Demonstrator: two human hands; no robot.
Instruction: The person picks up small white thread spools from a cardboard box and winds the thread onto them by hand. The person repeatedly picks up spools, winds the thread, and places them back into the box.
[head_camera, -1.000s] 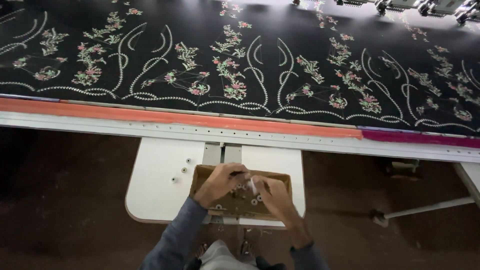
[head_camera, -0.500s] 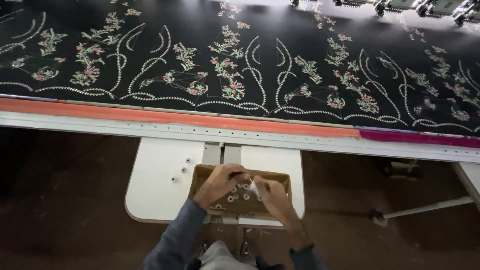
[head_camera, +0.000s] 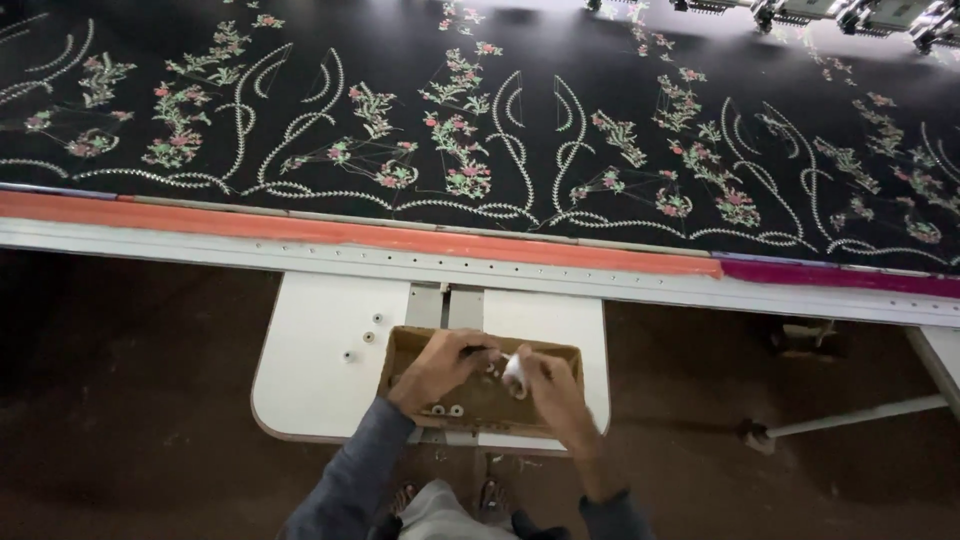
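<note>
over the cardboard box (head_camera: 400, 350), both hands pinch a small white bobbin (head_camera: 514, 375), its details blurred.

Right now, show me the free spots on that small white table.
The white table is bare left of the brown cardboard box, except for three small bobbins; a narrow strip runs right of the box. Inside it, the left hand and right hand crowd.

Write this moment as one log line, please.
left hand: in cardboard box | right hand: holds small white bobbin | box on white table
</note>
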